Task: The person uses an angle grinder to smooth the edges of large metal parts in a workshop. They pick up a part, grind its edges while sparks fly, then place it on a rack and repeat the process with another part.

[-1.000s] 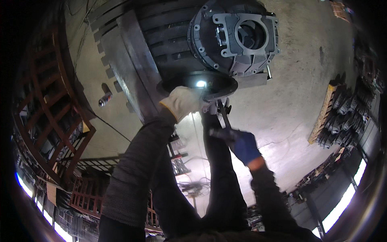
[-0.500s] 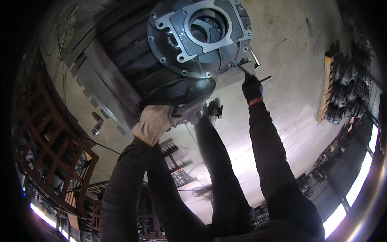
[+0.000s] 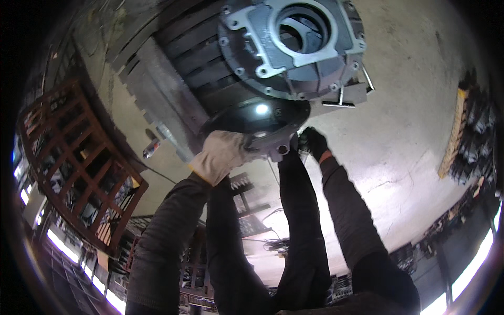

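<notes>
While our left hand (image 3: 218, 155), in a creased cream glove, clasps the near rim of the dark, dish-shaped metal casting (image 3: 239, 122) at mid-frame, our dark-gloved right hand (image 3: 314, 143) curls near its lower-right edge, its hold unclear to us. The casting spreads above and right of the left grip, below a grey, round-bored housing (image 3: 294, 59). At left, a rust-brown lattice crate (image 3: 100, 134) contains parts too small to name.

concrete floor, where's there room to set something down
Widest: concrete floor between flanged housing and yellow-edged stack. Narrower: between pallet and brown rack, beside the can. Crowded: around dished casting, left hand and right hand.
</notes>
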